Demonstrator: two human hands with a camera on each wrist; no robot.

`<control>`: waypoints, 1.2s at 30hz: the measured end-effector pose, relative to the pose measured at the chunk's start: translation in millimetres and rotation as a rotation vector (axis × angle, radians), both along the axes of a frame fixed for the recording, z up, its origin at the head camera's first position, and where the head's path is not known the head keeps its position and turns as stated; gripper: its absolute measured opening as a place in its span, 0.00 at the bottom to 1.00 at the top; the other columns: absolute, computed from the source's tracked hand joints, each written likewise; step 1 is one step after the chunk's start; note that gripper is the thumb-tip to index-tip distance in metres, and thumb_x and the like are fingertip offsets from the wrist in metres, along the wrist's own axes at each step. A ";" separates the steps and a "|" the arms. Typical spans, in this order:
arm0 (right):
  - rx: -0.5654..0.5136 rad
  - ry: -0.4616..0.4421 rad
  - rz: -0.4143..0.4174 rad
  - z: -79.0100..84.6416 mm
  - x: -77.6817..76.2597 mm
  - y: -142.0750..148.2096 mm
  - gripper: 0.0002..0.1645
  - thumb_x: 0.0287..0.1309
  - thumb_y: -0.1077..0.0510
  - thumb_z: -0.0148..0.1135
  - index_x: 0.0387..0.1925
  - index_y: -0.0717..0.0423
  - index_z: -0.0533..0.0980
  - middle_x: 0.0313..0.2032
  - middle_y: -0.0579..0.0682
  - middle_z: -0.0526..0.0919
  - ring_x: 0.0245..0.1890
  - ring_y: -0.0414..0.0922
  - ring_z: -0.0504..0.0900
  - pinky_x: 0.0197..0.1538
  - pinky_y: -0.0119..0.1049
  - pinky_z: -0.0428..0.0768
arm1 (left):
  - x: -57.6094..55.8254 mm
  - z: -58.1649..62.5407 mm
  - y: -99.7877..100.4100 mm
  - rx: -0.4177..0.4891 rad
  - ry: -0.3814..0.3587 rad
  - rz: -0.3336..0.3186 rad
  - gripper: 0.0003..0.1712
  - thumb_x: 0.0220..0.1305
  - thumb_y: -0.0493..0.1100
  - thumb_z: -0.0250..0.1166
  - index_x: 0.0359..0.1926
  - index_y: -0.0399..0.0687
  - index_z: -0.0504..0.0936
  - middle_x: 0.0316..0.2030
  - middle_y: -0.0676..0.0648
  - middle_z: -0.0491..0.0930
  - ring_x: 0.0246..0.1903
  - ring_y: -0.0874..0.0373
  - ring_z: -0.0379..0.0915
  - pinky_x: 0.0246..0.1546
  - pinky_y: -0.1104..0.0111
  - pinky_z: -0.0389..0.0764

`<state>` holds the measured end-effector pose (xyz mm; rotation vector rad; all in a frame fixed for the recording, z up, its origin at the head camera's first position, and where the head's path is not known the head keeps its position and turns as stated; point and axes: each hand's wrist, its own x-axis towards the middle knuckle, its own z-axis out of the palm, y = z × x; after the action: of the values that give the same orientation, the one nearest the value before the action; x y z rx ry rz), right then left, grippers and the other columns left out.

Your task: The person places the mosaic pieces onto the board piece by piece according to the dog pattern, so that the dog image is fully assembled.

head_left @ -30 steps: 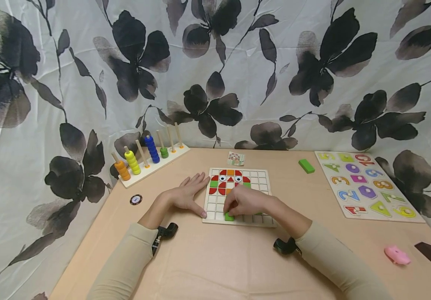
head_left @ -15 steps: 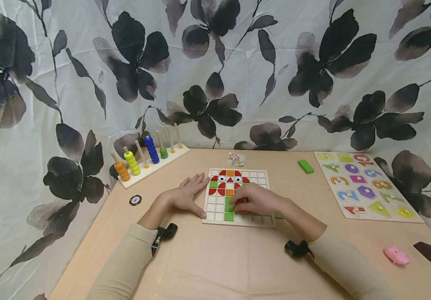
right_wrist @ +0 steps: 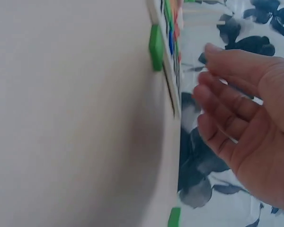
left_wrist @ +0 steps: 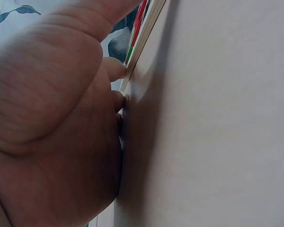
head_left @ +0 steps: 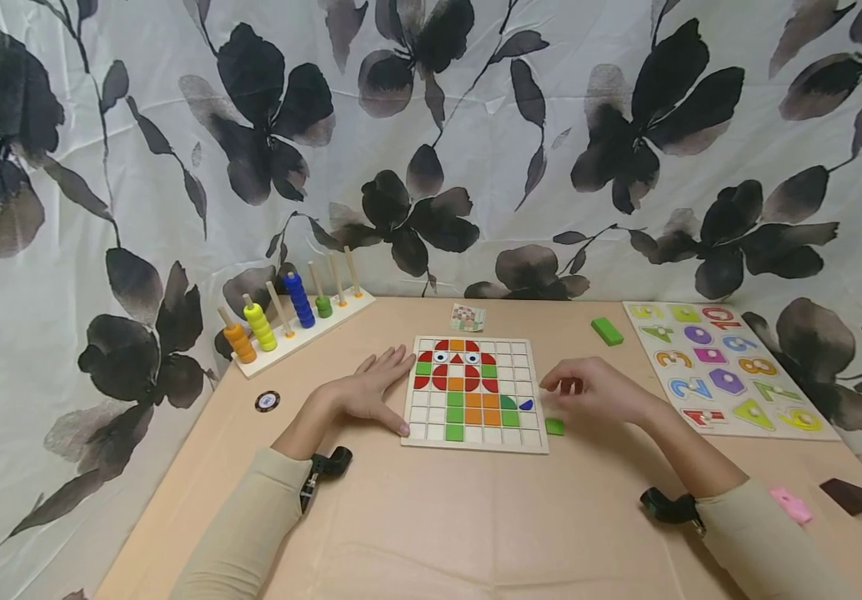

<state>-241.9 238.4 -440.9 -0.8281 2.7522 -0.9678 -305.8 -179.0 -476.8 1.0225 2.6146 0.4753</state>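
A white grid board [head_left: 426, 413] lies flat on the table, carrying red, orange and green tiles arranged like an owl's face and body, plus a small blue piece [head_left: 526, 405] towards its right side. My left hand [head_left: 359, 395] rests on the table with straight fingers, thumb and fingertips against the board's left edge. To the right of the board hovers my right hand [head_left: 599, 390], fingers loosely bent and nothing held, as the right wrist view also shows. Below its fingers a loose green square tile [head_left: 554, 427] lies against the board's right edge.
A peg stacker [head_left: 303, 333] with coloured rings stands back left, near a round chip [head_left: 268, 401]. Behind the board lies a small picture card [head_left: 468, 317]. Rightward are a green block [head_left: 607, 331], a number puzzle [head_left: 731, 400], a pink toy [head_left: 791, 505] and a dark wedge [head_left: 853, 497].
My right hand has let go of the green tile in the bottom row and moved right, off the board, uncovering the orange tiles and blue piece. The left hand stays put.
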 end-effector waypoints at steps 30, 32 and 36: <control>-0.004 -0.076 -0.025 -21.5 -14.4 21.4 0.08 0.51 0.60 0.72 0.33 0.47 0.82 0.27 0.44 0.83 0.29 0.43 0.79 0.34 0.32 0.78 | 1.7 -0.5 0.3 0.003 -0.006 0.003 0.76 0.37 0.78 0.68 0.77 0.51 0.39 0.75 0.41 0.31 0.74 0.46 0.23 0.71 0.48 0.31; -0.032 -0.066 -0.046 -20.4 -17.5 21.5 0.07 0.53 0.62 0.70 0.34 0.49 0.82 0.28 0.45 0.84 0.29 0.44 0.79 0.35 0.32 0.78 | 1.9 -0.7 0.1 0.005 -0.005 0.002 0.75 0.37 0.78 0.68 0.77 0.51 0.39 0.75 0.41 0.31 0.74 0.46 0.23 0.71 0.48 0.31; -0.115 -0.054 -0.047 -13.1 -22.3 13.7 0.09 0.55 0.66 0.67 0.39 0.55 0.81 0.31 0.49 0.85 0.31 0.45 0.82 0.37 0.32 0.80 | 1.8 -0.4 -0.1 0.006 -0.008 0.007 0.76 0.36 0.78 0.68 0.77 0.51 0.39 0.75 0.42 0.30 0.74 0.47 0.23 0.71 0.49 0.30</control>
<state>-264.2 252.1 -454.0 -0.7438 2.7035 -1.1496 -304.0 -179.1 -477.2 1.0122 2.6121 0.4883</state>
